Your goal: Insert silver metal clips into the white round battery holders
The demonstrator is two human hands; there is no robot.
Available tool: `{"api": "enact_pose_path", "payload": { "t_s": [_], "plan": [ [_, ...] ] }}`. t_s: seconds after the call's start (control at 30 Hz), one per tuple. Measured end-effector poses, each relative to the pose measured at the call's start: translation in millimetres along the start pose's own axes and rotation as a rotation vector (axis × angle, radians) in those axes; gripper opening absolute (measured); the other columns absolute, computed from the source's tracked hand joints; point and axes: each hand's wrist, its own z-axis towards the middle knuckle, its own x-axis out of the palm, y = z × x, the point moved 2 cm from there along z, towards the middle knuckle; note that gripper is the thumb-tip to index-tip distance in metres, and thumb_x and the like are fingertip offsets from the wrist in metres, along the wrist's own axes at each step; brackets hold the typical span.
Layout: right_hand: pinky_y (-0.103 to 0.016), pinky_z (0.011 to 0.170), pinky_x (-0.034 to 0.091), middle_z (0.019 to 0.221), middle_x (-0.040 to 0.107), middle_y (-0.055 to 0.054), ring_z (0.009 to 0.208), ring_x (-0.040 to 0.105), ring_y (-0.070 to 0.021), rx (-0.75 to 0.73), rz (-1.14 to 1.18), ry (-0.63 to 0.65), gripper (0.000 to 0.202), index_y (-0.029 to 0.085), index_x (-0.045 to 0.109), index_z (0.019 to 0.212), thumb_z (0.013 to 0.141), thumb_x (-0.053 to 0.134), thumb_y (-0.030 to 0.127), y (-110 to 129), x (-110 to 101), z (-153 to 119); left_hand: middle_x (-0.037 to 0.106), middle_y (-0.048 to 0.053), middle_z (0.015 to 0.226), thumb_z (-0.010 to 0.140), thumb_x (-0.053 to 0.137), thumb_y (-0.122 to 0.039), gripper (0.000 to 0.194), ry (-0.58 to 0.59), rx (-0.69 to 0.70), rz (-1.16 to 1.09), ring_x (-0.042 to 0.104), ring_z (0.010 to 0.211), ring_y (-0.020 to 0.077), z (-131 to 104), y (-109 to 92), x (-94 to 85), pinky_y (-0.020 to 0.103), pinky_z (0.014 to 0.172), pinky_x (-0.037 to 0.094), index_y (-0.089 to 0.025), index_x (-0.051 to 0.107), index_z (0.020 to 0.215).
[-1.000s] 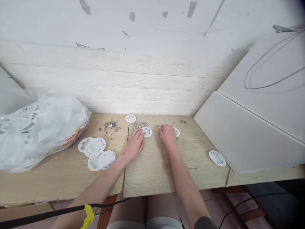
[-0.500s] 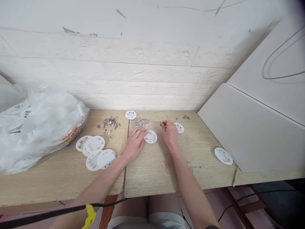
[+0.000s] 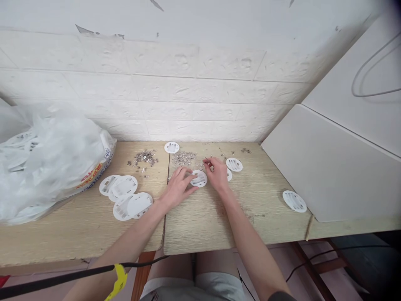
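Note:
A round white plastic disc (image 3: 199,179) with slots lies in the middle of the table. My left hand (image 3: 179,187) holds its left edge between thumb and fingers. Just right of the disc is my right hand (image 3: 216,172), its thumb and fingertips pinched on something too small to make out. Small metal pieces (image 3: 184,158) are spread behind my left hand, and a second pile of metal parts (image 3: 145,158) lies further left. Beyond my right hand rest two more discs, one (image 3: 234,164) in plain view and one partly hidden by that hand.
Several white discs (image 3: 124,186) overlap at the left, beside a clear bag (image 3: 62,163) full of discs. Single discs lie by the wall (image 3: 172,147) and at the right (image 3: 294,201), near a pale panel (image 3: 332,167). A black cable (image 3: 62,278) crosses the lower left.
My right hand has moved left, close to the middle disc, and a second disc now shows beside it. My left thumb has spread to the disc's near edge. The view has shifted slightly.

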Motion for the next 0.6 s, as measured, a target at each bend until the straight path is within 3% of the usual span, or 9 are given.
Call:
{"api": "enact_pose_path", "payload": {
  "t_s": [0.13,0.23,0.37,0.6],
  "plan": [
    [-0.033,0.073,0.046,0.087,0.066,-0.007,0.073,0.058,-0.0183,-0.004,0.031,-0.004,0.021,0.017,0.064,0.092,0.080,0.048,0.012,-2.1,0.6,0.1,0.054,0.009,0.103,0.087,0.049,-0.039,0.039,-0.019,-0.073,-0.025,0.047,0.102,0.0243,0.2,0.1,-2.4,0.043,0.089,0.043,-0.021,0.053,0.121],
    [-0.033,0.073,0.046,0.087,0.066,-0.007,0.074,0.058,-0.0185,-0.006,0.026,0.000,0.023,0.017,0.065,0.095,0.080,0.048,0.012,-2.7,1.5,-0.1,0.053,0.010,0.115,0.088,0.046,-0.036,0.042,-0.028,-0.065,-0.053,0.045,0.111,0.0245,0.5,0.3,-2.1,0.043,0.096,0.039,-0.021,0.047,0.128],
    [-0.033,0.072,0.046,0.085,0.066,-0.007,0.076,0.059,-0.0192,-0.011,-0.003,0.008,0.022,0.016,0.066,0.091,0.080,0.048,0.012,-1.9,2.3,-0.5,0.048,0.009,0.132,0.085,0.051,-0.042,0.056,0.059,-0.001,-0.070,0.033,0.129,0.0266,-0.3,1.4,3.0,0.046,0.107,0.029,-0.022,0.039,0.135],
    [-0.031,0.069,0.045,0.082,0.065,-0.006,0.075,0.058,-0.0187,-0.035,-0.007,0.005,0.018,0.018,0.065,0.085,0.082,0.048,0.014,2.6,1.1,-1.1,0.051,0.010,0.130,0.079,0.061,-0.039,0.058,0.067,-0.033,-0.188,0.034,0.130,0.0279,-0.2,4.3,4.7,0.049,0.108,0.029,-0.023,0.043,0.131]
  ]
}}
